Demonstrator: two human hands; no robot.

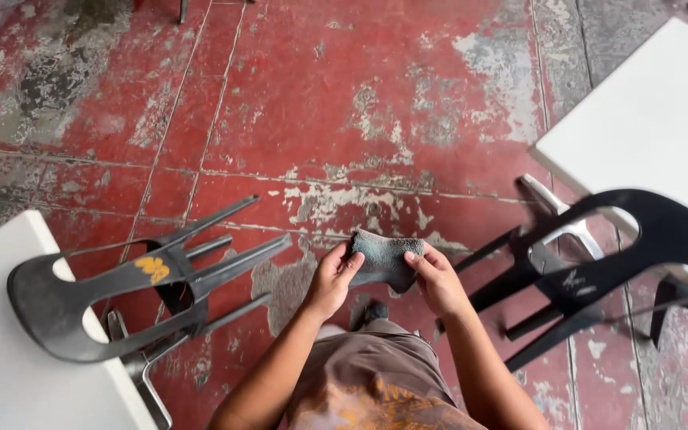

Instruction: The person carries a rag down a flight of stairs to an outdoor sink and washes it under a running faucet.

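Grey-green cloth (385, 256) is stretched between both hands above the red floor (344, 103), left hand (333, 279) pinching its left edge, right hand (438, 279) gripping its right edge.

Two bare arms are stretched forward from the bottom of the picture and are bent a little toward each other. The elbows are kept wide apart and the hands are brought close together in the middle. The left hand (333, 276) is held with its back turned up, its thumb is pressed on top near the tip, and its fingers are curled under. The right hand (438, 279) is held the same way, with the thumb pointed inward on top and the fingers tucked below. Both hands are closed in a pinch, and a small gap is left between them. Both wrists are kept nearly straight.
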